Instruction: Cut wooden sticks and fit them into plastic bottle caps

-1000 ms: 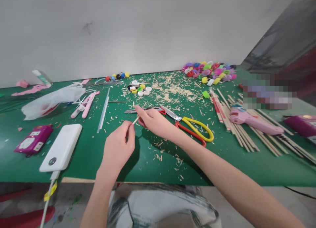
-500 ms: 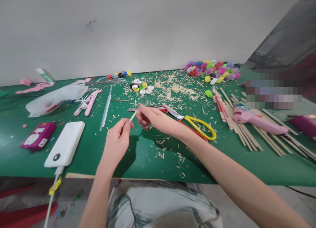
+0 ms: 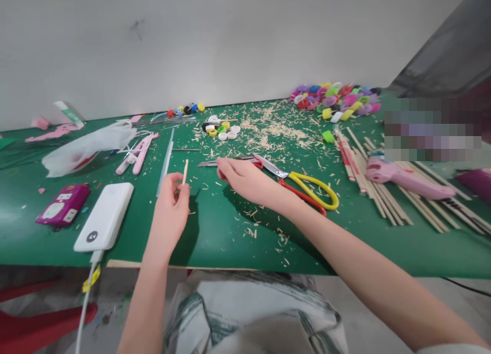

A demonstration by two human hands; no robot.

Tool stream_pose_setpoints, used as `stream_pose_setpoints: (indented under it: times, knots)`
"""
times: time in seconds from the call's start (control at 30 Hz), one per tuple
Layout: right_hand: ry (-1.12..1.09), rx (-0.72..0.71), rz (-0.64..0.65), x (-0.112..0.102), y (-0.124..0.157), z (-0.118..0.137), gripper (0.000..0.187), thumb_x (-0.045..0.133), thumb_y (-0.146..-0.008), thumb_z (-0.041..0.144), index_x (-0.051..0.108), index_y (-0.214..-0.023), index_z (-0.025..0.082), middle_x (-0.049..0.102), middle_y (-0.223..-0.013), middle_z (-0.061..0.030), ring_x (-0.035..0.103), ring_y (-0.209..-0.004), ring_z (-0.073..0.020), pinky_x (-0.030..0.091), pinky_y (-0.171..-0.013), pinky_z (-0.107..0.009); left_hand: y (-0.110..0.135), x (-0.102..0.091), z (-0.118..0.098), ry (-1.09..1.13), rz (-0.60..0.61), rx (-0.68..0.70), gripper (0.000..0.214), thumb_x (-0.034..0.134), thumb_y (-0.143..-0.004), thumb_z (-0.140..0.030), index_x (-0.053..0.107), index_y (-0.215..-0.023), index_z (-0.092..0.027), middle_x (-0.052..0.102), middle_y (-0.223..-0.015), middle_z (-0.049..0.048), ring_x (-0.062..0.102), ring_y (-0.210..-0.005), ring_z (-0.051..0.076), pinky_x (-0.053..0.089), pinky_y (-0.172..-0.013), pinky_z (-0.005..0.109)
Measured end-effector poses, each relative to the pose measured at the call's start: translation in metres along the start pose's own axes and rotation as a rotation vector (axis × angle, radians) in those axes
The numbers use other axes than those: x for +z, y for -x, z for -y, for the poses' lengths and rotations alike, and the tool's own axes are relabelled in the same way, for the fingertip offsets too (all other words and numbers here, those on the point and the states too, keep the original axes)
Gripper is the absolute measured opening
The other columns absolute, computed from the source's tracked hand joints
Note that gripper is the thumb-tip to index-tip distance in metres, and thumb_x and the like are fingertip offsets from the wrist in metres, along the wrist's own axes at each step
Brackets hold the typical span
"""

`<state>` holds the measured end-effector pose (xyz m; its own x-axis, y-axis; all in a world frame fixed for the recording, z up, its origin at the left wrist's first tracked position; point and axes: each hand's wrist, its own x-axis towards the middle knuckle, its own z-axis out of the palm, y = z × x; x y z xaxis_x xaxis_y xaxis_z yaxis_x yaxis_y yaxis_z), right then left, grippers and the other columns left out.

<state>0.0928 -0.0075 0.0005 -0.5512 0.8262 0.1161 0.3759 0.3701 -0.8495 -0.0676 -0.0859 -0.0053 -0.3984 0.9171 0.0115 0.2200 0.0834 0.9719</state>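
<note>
Pinching a short, pale wooden stick point(image 3: 185, 171) nearly upright, the left hand point(image 3: 172, 205) has its grip closed on the lower end, above the green desk point(image 3: 226, 246); the right hand point(image 3: 245, 177) curls its fingers by a slim, silver-bladed cutter point(image 3: 207, 164), though I cannot tell whether that grip holds anything; metal scissors with yellow and red loop handles point(image 3: 315, 189) lie near its wrist

R sleeve point(image 3: 445, 349) wht; lap garment point(image 3: 249, 303) wht, dk-grn streaks.
</note>
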Motion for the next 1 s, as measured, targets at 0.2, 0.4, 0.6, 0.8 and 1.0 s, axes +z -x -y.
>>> stream_pose_setpoints:
  times: [0.2,0.4,0.6,0.8,1.0]
  knots:
    - [0.225,-0.089,0.119,0.017,0.008,0.009,0.026,0.050,-0.089,0.036,0.058,-0.104,0.016,0.063,-0.095,-0.0069,0.056,-0.081,-0.0157,0.041,-0.069,-0.028,-0.002,0.021,-0.002,0.270,-0.093,-0.065,0.023,0.063,-0.074,-0.036,0.049,-0.080,-0.018,0.064,-0.069,0.0002,0.061,-0.068,0.014,0.048,-0.071,0.028]
    - [0.483,-0.165,0.013,0.030,0.012,0.011,0.028,0.034,-0.094,0.016,0.050,-0.117,0.010,0.063,-0.108,-0.0149,0.057,-0.101,-0.0215,0.043,-0.083,-0.033,-0.002,0.040,-0.001,0.287,-0.045,-0.078,0.025,0.067,-0.070,-0.036,0.053,-0.076,-0.016,0.062,-0.078,0.0018,0.058,-0.076,0.013,0.045,-0.076,0.027]
    - [0.798,-0.049,0.084,0.021,0.010,0.016,0.032,0.025,-0.099,0.027,0.046,-0.117,0.012,0.066,-0.100,-0.0145,0.064,-0.087,-0.0230,0.036,-0.057,-0.028,0.003,0.032,0.003,0.278,-0.272,-0.158,0.022,0.062,-0.075,-0.030,0.046,-0.088,-0.020,0.054,-0.086,-0.0004,0.054,-0.082,0.011,0.043,-0.079,0.027]
    - [1.302,-0.200,0.399,0.003,-0.005,0.005,0.032,0.031,-0.088,0.001,0.052,-0.109,0.012,0.067,-0.084,-0.0130,0.066,-0.076,-0.0225,0.028,-0.051,-0.028,0.003,0.010,0.006,0.236,-0.387,-0.151,0.009,0.051,-0.080,-0.026,0.044,-0.084,-0.021,0.048,-0.085,-0.0018,0.050,-0.079,0.010,0.041,-0.079,0.026]
    - [1.394,-0.200,0.606,0.003,-0.020,0.018,0.037,0.042,-0.077,-0.005,0.057,-0.105,0.014,0.067,-0.070,-0.0090,0.063,-0.067,-0.0206,0.034,-0.055,-0.030,0.006,0.008,0.014,-0.042,-0.316,-0.025,0.008,0.048,-0.082,-0.024,0.048,-0.090,-0.021,0.050,-0.091,0.0016,0.049,-0.085,0.015,0.039,-0.080,0.031]
